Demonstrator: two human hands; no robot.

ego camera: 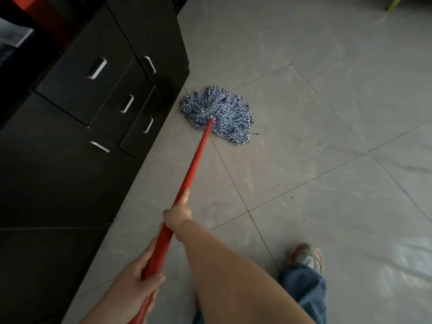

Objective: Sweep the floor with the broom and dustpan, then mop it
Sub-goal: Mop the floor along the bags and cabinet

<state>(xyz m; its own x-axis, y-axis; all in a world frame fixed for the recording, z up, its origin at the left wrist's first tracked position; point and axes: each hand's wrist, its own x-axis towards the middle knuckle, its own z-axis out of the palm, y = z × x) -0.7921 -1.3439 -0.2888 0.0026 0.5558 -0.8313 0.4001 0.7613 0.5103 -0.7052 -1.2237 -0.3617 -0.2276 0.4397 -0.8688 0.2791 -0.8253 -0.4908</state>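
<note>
Both hands wrapped around a red mop handle (194,164), right hand (178,216) ahead of left hand (134,291), blue-white string mop head (219,115) splayed on grey tiled floor (327,113) beside dark drawer cabinet (98,90)

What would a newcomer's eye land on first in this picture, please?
Probably the blue-and-white string mop head splayed flat on the grey tiled floor, right beside the dark cabinet with metal handles. Next, its long red handle, gripped by the right hand ahead of the left hand.

mop handle (198,157) top cut off below, shoe (306,257) blurred, cabinet (70,136) cropped left
</note>
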